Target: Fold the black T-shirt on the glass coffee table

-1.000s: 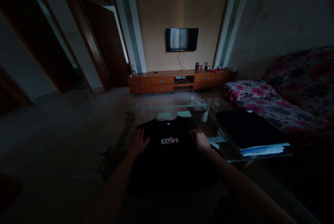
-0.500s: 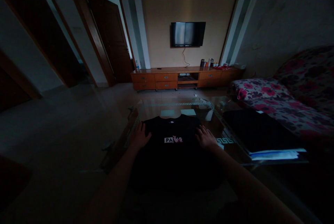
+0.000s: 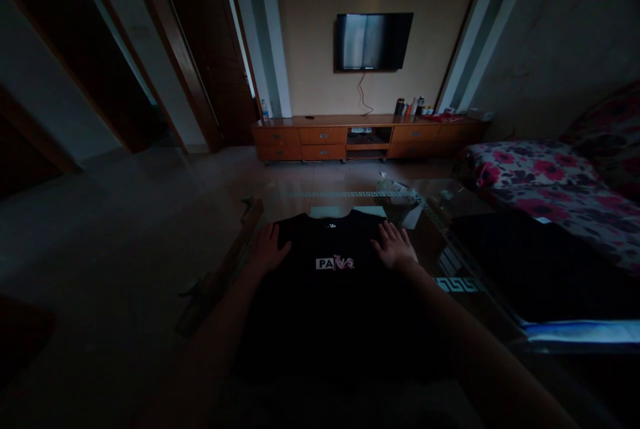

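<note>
A black T-shirt lies front up on the glass coffee table, its neckline pointing away from me. White lettering and a small pink figure mark its chest. My left hand rests flat on the left shoulder edge of the shirt, fingers stretched forward. On the opposite shoulder edge lies my right hand, palm down with the fingers spread. Neither hand grasps the cloth. The shirt's lower part fades into shadow near me.
A stack of folded dark clothes, with white and blue cloth beneath, sits at the table's right. Beyond are a floral sofa, a wooden TV cabinet and a wall-mounted television. The room is dim.
The view has tilted down and come closer, so the clothes stack reaches further right. My right hand's fingers are more spread; both hands remain at the shirt's shoulders.
</note>
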Available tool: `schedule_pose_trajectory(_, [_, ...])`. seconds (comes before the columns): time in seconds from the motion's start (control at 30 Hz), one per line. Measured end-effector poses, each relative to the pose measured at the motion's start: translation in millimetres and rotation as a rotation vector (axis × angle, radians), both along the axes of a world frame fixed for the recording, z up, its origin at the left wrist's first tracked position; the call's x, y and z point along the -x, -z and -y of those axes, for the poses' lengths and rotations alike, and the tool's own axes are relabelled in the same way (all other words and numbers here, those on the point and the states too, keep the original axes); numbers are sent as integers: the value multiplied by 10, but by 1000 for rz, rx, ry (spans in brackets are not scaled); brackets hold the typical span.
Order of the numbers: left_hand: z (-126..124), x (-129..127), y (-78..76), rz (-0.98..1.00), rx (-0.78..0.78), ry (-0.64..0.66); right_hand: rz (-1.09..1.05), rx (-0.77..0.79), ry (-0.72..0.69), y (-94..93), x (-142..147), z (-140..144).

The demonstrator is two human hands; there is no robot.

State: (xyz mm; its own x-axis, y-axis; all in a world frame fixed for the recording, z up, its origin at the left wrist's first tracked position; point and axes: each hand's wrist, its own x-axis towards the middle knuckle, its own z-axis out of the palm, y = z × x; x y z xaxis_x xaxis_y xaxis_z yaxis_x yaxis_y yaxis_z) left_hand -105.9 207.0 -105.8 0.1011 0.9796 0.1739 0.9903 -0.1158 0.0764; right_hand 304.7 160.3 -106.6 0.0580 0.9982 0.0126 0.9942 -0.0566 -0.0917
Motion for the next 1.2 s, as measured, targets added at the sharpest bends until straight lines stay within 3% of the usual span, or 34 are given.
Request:
schedule_pose_trajectory(0.23, [-307, -145, -169, -37, -215, 60, -11, 31, -9, -14, -26, -406])
schedule_pose_trajectory(0.3, [-318, -210, -215, -84, -205, 114, -16, 12, -7, -35, -22, -440])
schedule_pose_trajectory(0.43, [-229, -306, -278, -115, -100, 134, 1, -169, 31, -163, 23, -322])
schedule_pose_trajectory(0.57, [30, -248, -320, -55, -49, 206, 5, -109, -50, -305, 41, -47])
schedule_pose_trajectory(0.67, [376, -86, -293, -17, 10, 229, 15, -63, -99, -322, -8, 242])
schedule_pose_trajectory(0.83, [1065, 240, -137, -1, 4, 208, 18, -96, -124, -122, -156, 874])
schedule_pose_trajectory(0.93, [1277, 309, -73, 3, 40, 190, 14, -77, -153, 45, -228, 1131])
schedule_pose_trajectory(1.03, [1240, 283, -59, -17, 51, 199, 19, -63, -155, 141, -265, 1143])
schedule_pose_trajectory(1.2, [863, 229, -42, -30, 44, 218, 12, -38, -121, 124, -276, 806])
